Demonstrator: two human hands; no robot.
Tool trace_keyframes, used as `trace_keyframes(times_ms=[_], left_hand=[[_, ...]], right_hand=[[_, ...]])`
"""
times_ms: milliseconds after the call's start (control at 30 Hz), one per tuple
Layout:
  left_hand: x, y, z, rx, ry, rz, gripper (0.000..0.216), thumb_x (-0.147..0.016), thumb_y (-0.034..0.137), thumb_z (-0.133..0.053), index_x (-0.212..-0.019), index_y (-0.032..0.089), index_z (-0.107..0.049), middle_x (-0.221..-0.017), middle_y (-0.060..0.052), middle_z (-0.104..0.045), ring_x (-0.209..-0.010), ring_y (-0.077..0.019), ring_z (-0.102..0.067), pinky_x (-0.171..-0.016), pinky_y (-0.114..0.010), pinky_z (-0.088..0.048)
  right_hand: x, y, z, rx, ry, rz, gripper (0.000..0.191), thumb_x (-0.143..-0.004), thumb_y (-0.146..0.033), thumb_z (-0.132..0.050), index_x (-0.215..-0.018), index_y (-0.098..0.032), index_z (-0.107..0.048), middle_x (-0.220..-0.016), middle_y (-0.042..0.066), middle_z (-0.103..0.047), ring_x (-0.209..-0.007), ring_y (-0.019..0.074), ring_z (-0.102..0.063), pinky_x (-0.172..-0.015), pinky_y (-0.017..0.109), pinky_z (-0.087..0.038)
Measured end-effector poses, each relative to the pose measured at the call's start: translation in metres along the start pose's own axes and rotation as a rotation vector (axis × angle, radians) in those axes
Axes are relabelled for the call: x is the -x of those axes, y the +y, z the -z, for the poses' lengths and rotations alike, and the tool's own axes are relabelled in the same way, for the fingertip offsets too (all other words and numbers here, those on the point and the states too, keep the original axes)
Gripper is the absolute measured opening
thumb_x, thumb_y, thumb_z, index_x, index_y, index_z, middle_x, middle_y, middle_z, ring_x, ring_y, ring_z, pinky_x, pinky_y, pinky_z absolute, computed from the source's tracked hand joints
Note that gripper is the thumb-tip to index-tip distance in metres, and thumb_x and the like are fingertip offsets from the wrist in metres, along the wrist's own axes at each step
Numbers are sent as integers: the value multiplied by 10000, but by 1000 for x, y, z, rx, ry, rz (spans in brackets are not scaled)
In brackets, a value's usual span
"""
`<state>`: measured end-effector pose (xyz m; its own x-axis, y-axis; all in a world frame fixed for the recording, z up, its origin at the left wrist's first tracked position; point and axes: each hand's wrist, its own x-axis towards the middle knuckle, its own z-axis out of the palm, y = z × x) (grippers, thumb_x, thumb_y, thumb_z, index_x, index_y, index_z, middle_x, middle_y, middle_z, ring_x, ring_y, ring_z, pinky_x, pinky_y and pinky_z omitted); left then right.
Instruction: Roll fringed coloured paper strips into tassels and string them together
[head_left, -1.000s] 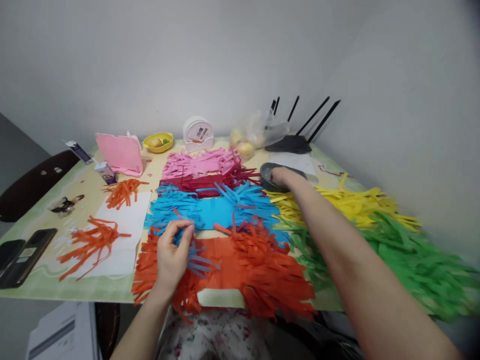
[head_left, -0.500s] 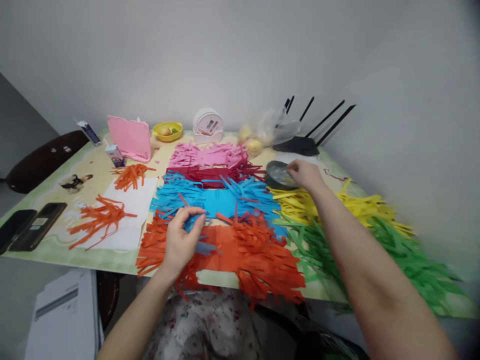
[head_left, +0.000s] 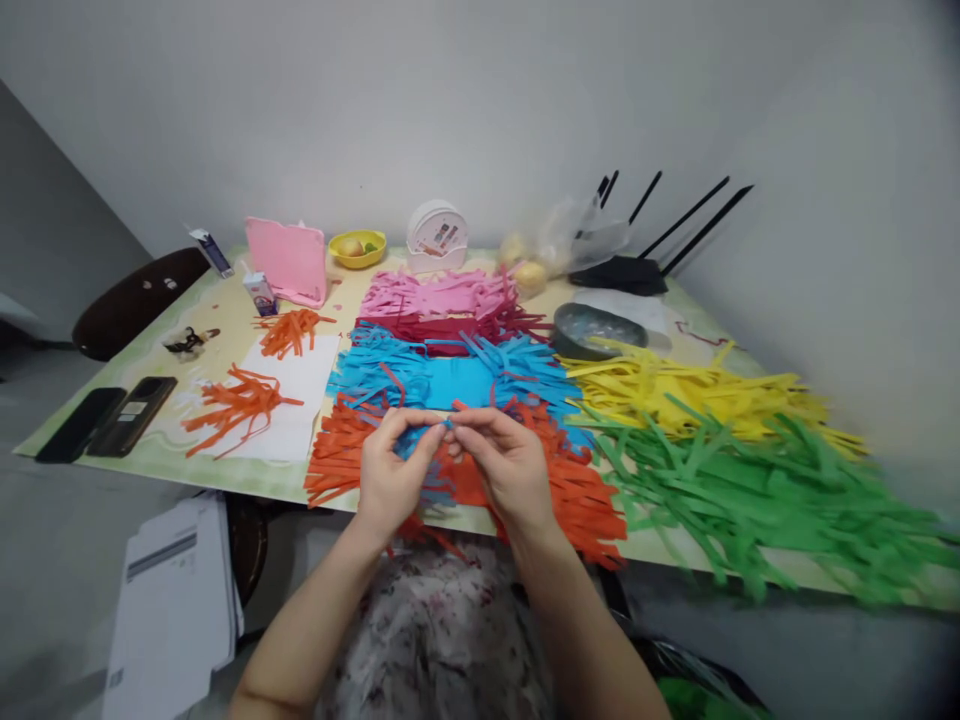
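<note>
My left hand (head_left: 391, 475) is closed on a blue fringed paper tassel (head_left: 415, 440), its strips trailing below the fingers. My right hand (head_left: 517, 478) is pinched, its fingertips meeting the left ones at the tassel's top end; whatever it holds is too small to make out. Both hands are over the orange fringed paper (head_left: 469, 485). Just beyond lie sheets of blue fringed paper (head_left: 457, 382), dark red fringed paper (head_left: 427, 330) and pink fringed paper (head_left: 439, 295). Two orange tassels, a near one (head_left: 244, 403) and a far one (head_left: 292, 332), rest to the left.
A dark bowl (head_left: 566, 345) stands right of the blue paper. Yellow fringed paper (head_left: 697, 385) and green fringed paper (head_left: 787, 490) cover the right side. A pink tablet case (head_left: 286, 260), yellow dish (head_left: 375, 258) and two phones, one on the left (head_left: 81, 425) and one beside it (head_left: 133, 417), occupy the table.
My right hand has come back from the bowl to the left hand, and their fingertips now meet at the blue tassel. The camera view has shifted slightly.
</note>
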<state>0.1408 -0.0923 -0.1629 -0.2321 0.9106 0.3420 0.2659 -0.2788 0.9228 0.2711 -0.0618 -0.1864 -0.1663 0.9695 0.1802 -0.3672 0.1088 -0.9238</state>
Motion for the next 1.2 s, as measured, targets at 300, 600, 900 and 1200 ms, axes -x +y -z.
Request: trace_keyframes(times_ms=[300, 600, 900, 1200], left_hand=[[15, -1, 18, -242, -18, -257, 89, -886, 228, -637, -823, 197, -691, -806, -30, -710, -808, -177, -626, -781, -305, -472], [19, -7, 16, 200, -52, 43, 93, -841, 227, -689, -806, 178, -619, -688, 27, -664, -545, -103, -650, -566, -208, -508], [25, -6, 14, 191, -101, 45, 88, -866, 238, -666, -824, 166, -637, -683, 5, -692, -598, -119, -691, -615, -205, -538], [32, -9, 15, 250, -111, 125, 146, -869, 305, -675, -896, 180, -604, -715, -5, -739, -608, -154, -731, -620, -233, -569]], right_hand=[[16, -4, -16, 297, 51, 177, 97, -853, -272, -667, -795, -204, -702, -794, 14, -703, -704, 140, -655, -677, 272, -543], [13, 3, -16, 152, -3, 45, 196, -807, -387, -703, -800, -198, -650, -748, -6, -643, -566, 104, -538, -540, 241, -465], [23, 5, -29, 275, 190, 219, 172, -850, -343, -656, -747, -212, -616, -713, -5, -627, -656, 137, -597, -603, 247, -488], [19, -2, -12, 354, -6, 142, 174, -819, -383, -705, -772, -216, -713, -746, 16, -669, -713, 167, -622, -670, 292, -509]])
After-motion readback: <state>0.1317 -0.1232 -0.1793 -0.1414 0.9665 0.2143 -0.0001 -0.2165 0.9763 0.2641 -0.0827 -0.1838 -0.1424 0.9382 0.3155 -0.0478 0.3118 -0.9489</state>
